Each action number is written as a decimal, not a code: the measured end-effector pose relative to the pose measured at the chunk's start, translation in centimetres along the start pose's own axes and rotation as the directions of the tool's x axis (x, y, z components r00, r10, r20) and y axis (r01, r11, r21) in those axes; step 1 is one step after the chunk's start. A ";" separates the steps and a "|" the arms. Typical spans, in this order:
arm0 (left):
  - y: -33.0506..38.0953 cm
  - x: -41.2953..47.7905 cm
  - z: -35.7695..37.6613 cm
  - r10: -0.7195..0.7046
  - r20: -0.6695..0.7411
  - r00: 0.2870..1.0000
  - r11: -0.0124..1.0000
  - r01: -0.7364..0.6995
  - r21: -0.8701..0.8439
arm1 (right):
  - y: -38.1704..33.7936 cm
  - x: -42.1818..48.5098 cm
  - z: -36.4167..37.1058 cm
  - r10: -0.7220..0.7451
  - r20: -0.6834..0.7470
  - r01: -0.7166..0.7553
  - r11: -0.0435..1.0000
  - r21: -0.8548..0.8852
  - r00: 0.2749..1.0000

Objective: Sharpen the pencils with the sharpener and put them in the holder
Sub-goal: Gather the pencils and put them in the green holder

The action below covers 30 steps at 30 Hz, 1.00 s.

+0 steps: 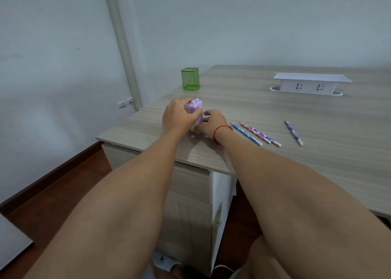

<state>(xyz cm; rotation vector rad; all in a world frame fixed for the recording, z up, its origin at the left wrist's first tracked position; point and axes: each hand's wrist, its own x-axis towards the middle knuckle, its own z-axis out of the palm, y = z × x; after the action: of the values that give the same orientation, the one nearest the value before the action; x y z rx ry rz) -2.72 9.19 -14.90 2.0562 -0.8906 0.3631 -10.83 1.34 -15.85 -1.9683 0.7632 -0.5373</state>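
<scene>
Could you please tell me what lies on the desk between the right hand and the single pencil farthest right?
In the head view, three pencils lie side by side between the right hand and the single pencil.

Nothing fancy here: bare left forearm (131,194) and bare right forearm (285,183), thin red string bracelet (220,133) looped round the right wrist, and way down low a white slipper (164,261) with a small dark logo
</scene>
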 end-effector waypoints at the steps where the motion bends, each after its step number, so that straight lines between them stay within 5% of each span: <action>1: 0.0 0.0 0.0 0.006 0.016 1.000 1.000 -0.006 0.014 | 0.0 -0.1 -0.6 0.017 0.020 -0.016 1.000 -0.015 1.000; 7: 0.8 -0.8 -0.3 0.036 -0.003 0.999 0.998 -0.036 0.050 | 1.7 -0.9 -6.8 0.038 -0.109 -0.044 0.997 -0.057 0.993; 12: 4.1 -1.5 0.6 0.304 -0.234 0.924 0.943 -0.256 0.213 | 3.5 -1.8 -11.4 0.020 -0.223 -0.075 0.968 -0.241 0.975; 15: 7.2 -2.5 2.0 0.347 -0.131 0.929 0.934 -0.328 0.143 | 4.4 -2.3 -13.1 0.016 -0.254 -0.101 0.940 -0.325 0.967; 18: 9.1 -3.3 4.1 0.159 0.138 0.978 0.981 -0.172 0.085 | 5.1 -2.8 -14.5 0.027 -0.295 -0.132 0.931 -0.341 0.955; 21: 9.4 -4.0 6.0 -0.117 0.320 0.940 0.979 0.055 0.198 | 5.7 -3.4 -15.4 0.057 -0.260 -0.150 0.922 -0.356 0.964; 30: 10.6 -3.7 6.6 -0.249 0.373 0.894 0.950 0.150 0.275 | 6.5 -3.5 -15.1 0.097 -0.159 -0.154 0.903 -0.402 0.983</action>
<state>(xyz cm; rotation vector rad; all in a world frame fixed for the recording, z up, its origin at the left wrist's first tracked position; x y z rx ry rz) -13.21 1.49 -14.62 2.4775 -0.8934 -0.0809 -24.88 -7.85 -14.56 -2.2642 1.1592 -0.4610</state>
